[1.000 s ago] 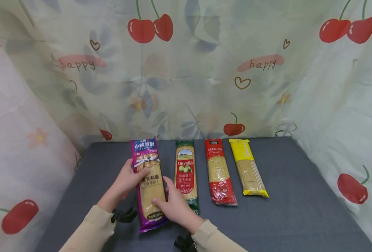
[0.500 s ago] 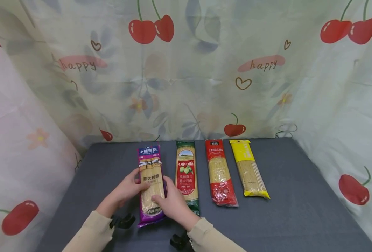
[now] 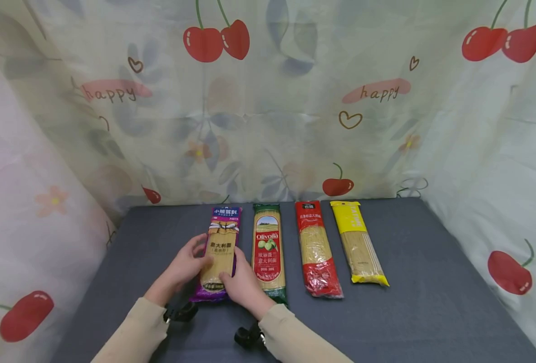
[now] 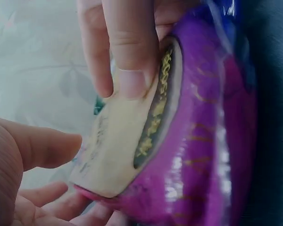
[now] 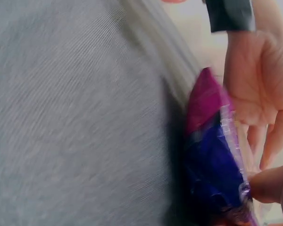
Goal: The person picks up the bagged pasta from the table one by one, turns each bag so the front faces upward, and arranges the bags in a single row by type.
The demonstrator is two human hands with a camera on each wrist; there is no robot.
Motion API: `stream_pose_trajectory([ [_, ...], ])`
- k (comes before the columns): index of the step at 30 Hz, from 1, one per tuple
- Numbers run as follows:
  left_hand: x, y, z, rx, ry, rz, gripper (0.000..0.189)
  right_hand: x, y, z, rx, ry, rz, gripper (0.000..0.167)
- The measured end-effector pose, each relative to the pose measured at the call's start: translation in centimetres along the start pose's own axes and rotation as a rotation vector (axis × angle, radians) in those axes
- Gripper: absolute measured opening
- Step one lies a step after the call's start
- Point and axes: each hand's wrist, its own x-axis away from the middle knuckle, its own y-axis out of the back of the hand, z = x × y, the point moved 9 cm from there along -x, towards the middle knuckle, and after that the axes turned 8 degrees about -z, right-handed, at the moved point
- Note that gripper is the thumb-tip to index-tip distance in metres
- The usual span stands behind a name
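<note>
A purple pack of spaghetti with a blue top lies close over the table between both hands, slanting slightly to the right at its far end. My left hand holds its left edge, thumb over the front and fingers along the side. On the lower right side, my right hand grips the pack, thumb across the front. The left wrist view shows the pack's purple end, with the left thumb beside it and the right thumb pressing on top. Some fingers are hidden behind the pack.
Just right of the held pack lies a green-ended Olivoilà spaghetti pack. Farther right lie a red spaghetti pack and a yellow one. The dark grey table is bounded by a cherry-print curtain behind and at the sides.
The purple pack, first closer and tilted left, has been lowered, shifted right toward the green pack and turned so its top leans right. Both hands moved along with it; the other packs stayed put.
</note>
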Motion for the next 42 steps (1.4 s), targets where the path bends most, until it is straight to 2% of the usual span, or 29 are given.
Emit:
stream_pose_trajectory([
  [4, 0.0, 0.0, 0.5, -0.056, -0.019, -0.03, 0.068, 0.0, -0.2, -0.3, 0.047, -0.013, 0.027, 0.075],
  [9, 0.0, 0.8, 0.9, -0.046, -0.035, -0.093, 0.069, -0.1, -0.6, -0.2, 0.089, -0.002, 0.052, 0.075],
  [12, 0.1, 1.3, 1.2, -0.038, -0.047, -0.101, 0.068, 0.0, -0.9, 0.0, 0.099, 0.036, 0.076, 0.076],
  [17, 0.3, 1.9, 2.2, -0.029, -0.077, -0.036, 0.069, 0.9, -1.7, -0.3, 0.145, 0.062, 0.159, 0.084],
  [21, 0.4, 2.0, 3.0, -0.019, -0.066, 0.04, 0.07, 1.4, -2.1, -0.4, 0.181, 0.076, 0.193, 0.09],
  [23, 0.4, 2.1, 3.3, -0.015, -0.054, 0.056, 0.07, 1.4, -2.2, -0.4, 0.192, 0.078, 0.195, 0.091],
  [42, 0.2, 1.7, 3.9, 0.007, -0.02, 0.077, 0.065, 1.3, -2.2, -0.4, 0.272, 0.06, 0.165, 0.09],
])
